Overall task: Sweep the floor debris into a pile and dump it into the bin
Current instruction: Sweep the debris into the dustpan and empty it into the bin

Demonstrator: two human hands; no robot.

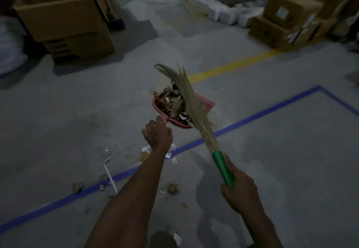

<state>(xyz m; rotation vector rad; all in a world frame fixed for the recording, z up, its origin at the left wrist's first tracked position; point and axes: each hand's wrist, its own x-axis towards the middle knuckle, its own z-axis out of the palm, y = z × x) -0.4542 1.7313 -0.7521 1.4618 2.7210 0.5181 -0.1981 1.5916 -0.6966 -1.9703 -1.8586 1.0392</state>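
— Concrete floor, scraps by blue tape; where's the debris?
— Heaped in the pan; left grip clasps its handle; right grip grasps the broom, bristles over the heap.

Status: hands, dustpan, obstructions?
Left hand grips pink dustpan handle, pan heaped with debris. Right hand holds broom by green handle, bristles across the load. Loose scraps on floor near blue tape.

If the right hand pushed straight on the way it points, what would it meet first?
Likely the pink plastic dustpan, full of crumpled debris: the right hand aims its green-handled grass broom across it. Depth is uncertain.
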